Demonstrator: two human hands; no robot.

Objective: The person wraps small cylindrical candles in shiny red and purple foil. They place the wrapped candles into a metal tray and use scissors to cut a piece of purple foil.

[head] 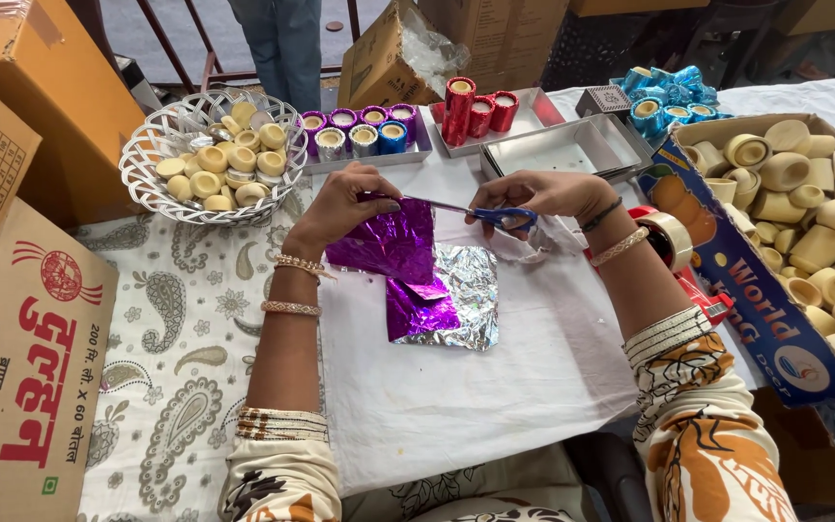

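Operator: Purple foil sheet is pinched at its upper edge by the left hand, lifted clear of the white cloth so the blades can pass.

Inspector: Cutting tool?

Operator: Right hand is closed through the blue handles of the scissors. Long axis runs nearly level, tips pointing left into the sheet's top edge.

Inspector: Offcuts?

Operator: Silver-backed foil pieces lie flat just below, on the cloth.

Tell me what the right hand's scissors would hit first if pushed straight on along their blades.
The right hand points the blue-handled scissors leftward; their blades already meet the purple foil sheet held by the left hand. Beyond it probably come the left hand's fingers, though depth is unclear.
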